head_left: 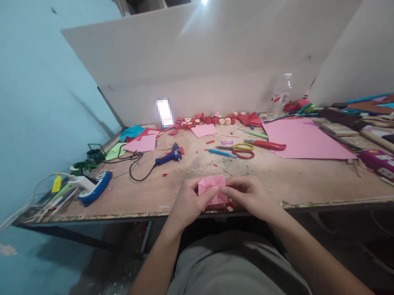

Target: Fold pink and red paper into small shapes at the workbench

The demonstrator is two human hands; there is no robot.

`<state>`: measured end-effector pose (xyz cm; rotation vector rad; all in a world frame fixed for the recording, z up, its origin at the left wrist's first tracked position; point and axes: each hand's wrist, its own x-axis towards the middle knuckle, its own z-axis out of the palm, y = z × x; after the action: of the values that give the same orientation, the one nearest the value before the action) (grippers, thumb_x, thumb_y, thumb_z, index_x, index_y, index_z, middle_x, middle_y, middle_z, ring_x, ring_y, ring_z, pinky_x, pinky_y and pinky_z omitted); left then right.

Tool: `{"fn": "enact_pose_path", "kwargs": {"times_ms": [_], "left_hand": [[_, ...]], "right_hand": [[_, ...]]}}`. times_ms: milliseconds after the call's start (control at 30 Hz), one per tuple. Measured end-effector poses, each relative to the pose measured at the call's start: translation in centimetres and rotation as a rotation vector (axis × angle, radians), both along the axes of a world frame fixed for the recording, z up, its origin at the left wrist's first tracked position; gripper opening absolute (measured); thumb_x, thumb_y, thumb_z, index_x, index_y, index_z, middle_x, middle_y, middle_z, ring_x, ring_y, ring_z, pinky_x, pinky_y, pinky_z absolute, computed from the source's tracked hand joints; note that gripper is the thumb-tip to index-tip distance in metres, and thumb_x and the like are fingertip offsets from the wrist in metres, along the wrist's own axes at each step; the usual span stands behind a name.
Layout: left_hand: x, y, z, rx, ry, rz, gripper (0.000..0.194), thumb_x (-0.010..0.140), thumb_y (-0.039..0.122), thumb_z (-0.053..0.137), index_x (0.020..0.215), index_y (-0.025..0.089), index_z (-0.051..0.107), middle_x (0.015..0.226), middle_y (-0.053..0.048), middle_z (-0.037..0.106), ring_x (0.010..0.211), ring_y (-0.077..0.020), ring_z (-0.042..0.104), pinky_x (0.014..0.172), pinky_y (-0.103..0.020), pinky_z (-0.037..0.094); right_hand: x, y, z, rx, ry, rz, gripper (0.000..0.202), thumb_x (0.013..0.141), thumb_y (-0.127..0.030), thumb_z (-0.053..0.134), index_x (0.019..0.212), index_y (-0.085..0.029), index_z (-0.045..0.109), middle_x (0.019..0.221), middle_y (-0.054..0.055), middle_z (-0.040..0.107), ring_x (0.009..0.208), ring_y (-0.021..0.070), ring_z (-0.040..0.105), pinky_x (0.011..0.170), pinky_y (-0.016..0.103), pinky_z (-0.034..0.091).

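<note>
Between my two hands, at the table's front edge, is a small piece of folded pink paper (213, 182) with crease lines across it. My left hand (190, 200) grips its left side, the thumb pressing on the paper's face. From the right, my right hand (250, 195) pinches it too, its thumb tip close to the left one. The fingers behind the paper are partly hidden. Beyond the hands lie scissors (245, 153) with yellow and red handles, a blue pen (222, 153) and a red-handled utility knife (266, 144).
A blue glue gun (168, 156) with a black cord lies left of centre, near a blue-and-white power strip (95, 188). Large pink sheets (305, 137) cover the right side. A plastic bottle (282, 97) and small red blocks (212, 120) stand along the back board. A purple package (386, 165) sits far right.
</note>
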<state>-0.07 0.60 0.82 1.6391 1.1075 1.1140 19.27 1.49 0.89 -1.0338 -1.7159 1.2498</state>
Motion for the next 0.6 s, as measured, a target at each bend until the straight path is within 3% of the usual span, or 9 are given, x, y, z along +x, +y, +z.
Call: {"fn": "enact_pose_path", "kwargs": {"times_ms": [233,433,600], "left_hand": [[0.19,0.05,-0.01,-0.018,-0.019,0.010,0.025,0.088,0.037,0.070,0.088,0.012,0.075,0.080,-0.005,0.073,0.073,-0.0181,0.064,0.066,-0.025,0.049],[0.09,-0.05,-0.10,-0.011,-0.031,0.009,0.026,0.089,0.037,0.071,0.093,0.012,0.077,0.084,-0.005,0.074,0.077,-0.0190,0.065,0.069,-0.026,0.050],[0.15,-0.01,0.02,-0.009,-0.055,-0.027,0.027,0.089,0.040,0.070,0.093,0.014,0.076,0.083,-0.004,0.074,0.075,-0.0180,0.065,0.067,-0.024,0.050]], "right_hand": [[0.07,0.14,-0.11,-0.001,-0.005,-0.014,0.035,0.087,-0.050,0.071,0.077,-0.016,0.076,0.069,0.003,0.068,0.060,0.0143,0.054,0.054,0.023,0.042],[-0.08,0.17,-0.05,-0.035,0.013,0.008,0.023,0.081,-0.040,0.078,0.081,-0.017,0.080,0.074,0.003,0.073,0.065,0.0159,0.061,0.061,0.025,0.048],[0.14,0.10,-0.06,-0.085,0.068,-0.052,0.030,0.080,-0.046,0.077,0.080,-0.016,0.077,0.071,0.003,0.071,0.058,0.0154,0.059,0.054,0.025,0.047]]}}
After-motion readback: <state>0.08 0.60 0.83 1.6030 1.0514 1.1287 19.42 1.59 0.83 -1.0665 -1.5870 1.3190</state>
